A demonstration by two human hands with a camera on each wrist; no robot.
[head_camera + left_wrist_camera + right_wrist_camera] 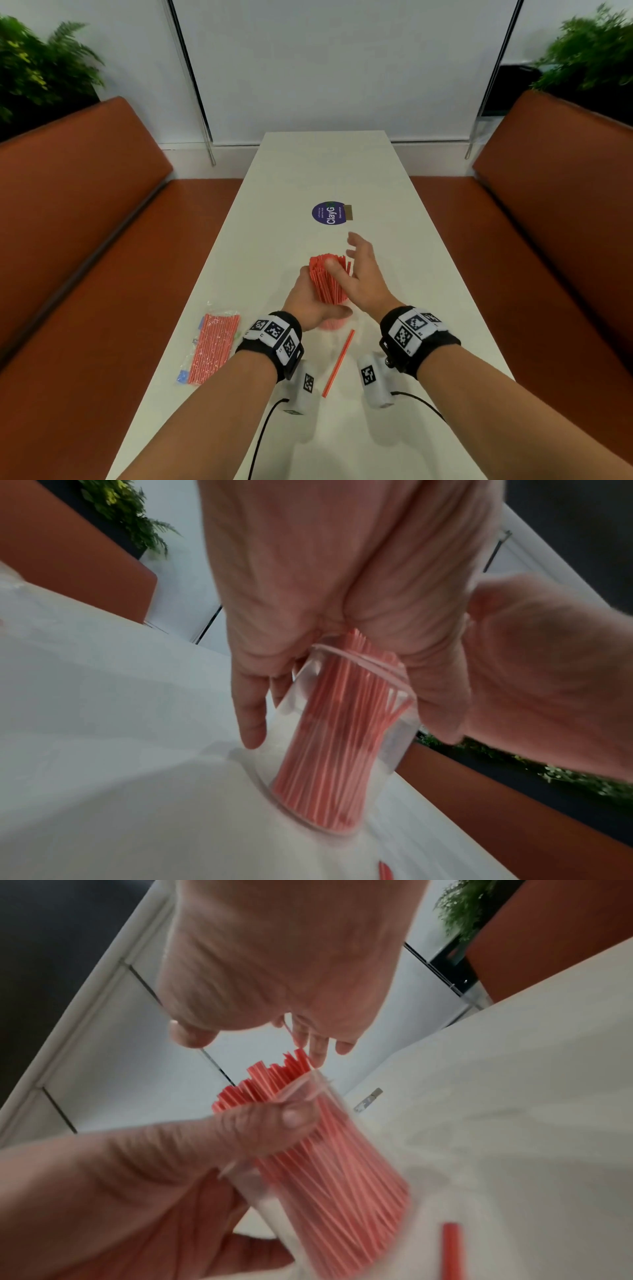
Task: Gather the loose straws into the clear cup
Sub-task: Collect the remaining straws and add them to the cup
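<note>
A clear cup (334, 323) stands on the white table (325, 164), packed with a bundle of red straws (325, 281) that stick out above its rim. My left hand (308, 301) grips the cup from the left, thumb across its near side (274, 1118). My right hand (359, 274) hovers open over the straw tops, fingers spread, thumb touching the bundle. One loose red straw (339, 363) lies on the table just in front of the cup, also seen in the right wrist view (453, 1250). In the left wrist view the cup (394, 750) leans slightly.
A clear plastic bag of red straws (212, 346) lies near the table's left edge. A round purple sticker (329, 213) sits farther back. Orange benches (85, 222) flank the table on both sides, with plants behind them.
</note>
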